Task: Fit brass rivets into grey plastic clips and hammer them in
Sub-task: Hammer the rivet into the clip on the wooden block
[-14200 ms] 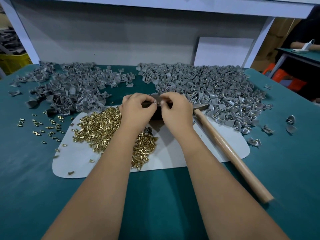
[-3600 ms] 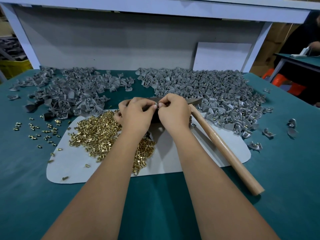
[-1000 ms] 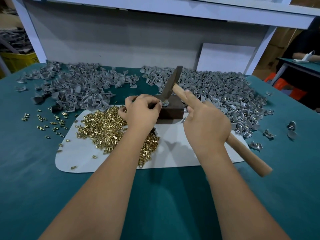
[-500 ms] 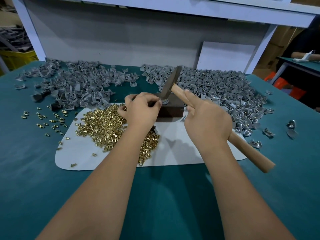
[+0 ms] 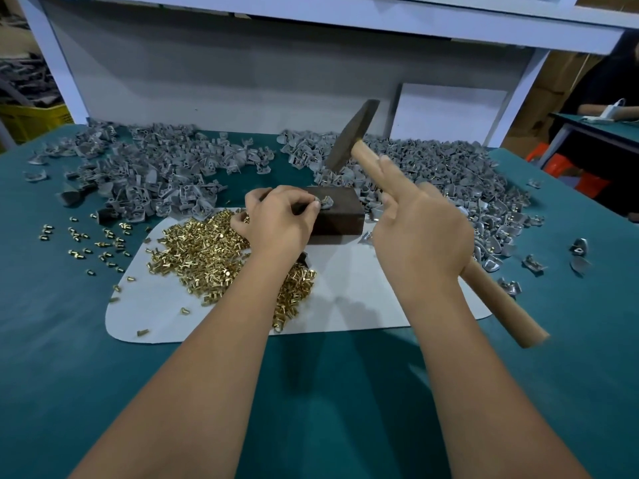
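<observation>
The left hand is pinching a grey clip between thumb and fingertip, holding it down on top of the dark block; a brass rivet is showing in the clip. The right hand is gripping the wooden handle of the hammer, forefinger lying straight along it, and the steel head is hanging raised above and behind the clip, apart from it. The block is sitting on the white mat, beside the loose brass rivets. Heaps of grey clips are lying behind on the green table.
</observation>
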